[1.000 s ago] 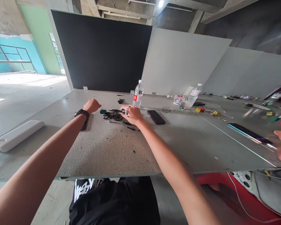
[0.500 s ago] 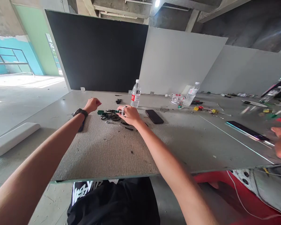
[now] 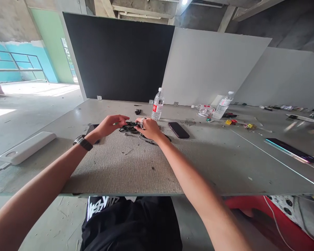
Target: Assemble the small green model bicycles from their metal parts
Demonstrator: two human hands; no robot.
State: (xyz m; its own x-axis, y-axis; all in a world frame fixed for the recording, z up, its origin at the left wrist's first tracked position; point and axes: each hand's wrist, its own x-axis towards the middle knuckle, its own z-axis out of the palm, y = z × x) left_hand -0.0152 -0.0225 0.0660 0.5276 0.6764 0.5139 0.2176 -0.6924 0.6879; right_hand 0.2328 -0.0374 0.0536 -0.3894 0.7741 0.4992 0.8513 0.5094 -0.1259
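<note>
1. A bare concrete room. A long grey surface (image 3: 225, 167) runs in front of one black board (image 3: 120, 55) and carries one woven mat (image 3: 120, 164).
2. One tangle of black parts (image 3: 131, 127) lies at the mat's far edge, between the two hands.
3. The left hand (image 3: 111, 124), with one watch (image 3: 82, 142) on its wrist, has its grip pressed together on the tangle's left edge.
4. The right hand (image 3: 149, 129) curls over the tangle's right side. Its knuckles hide the grip, so I cannot tell how it stands.
5. Two water bottles (image 3: 157, 104) (image 3: 223, 105) stand beyond the hands.
6. One dark phone (image 3: 178, 129) lies just right of the right hand, and one white power bank (image 3: 26, 148) lies far left.
7. The coloured bits (image 3: 235, 122) are too small to make out.
</note>
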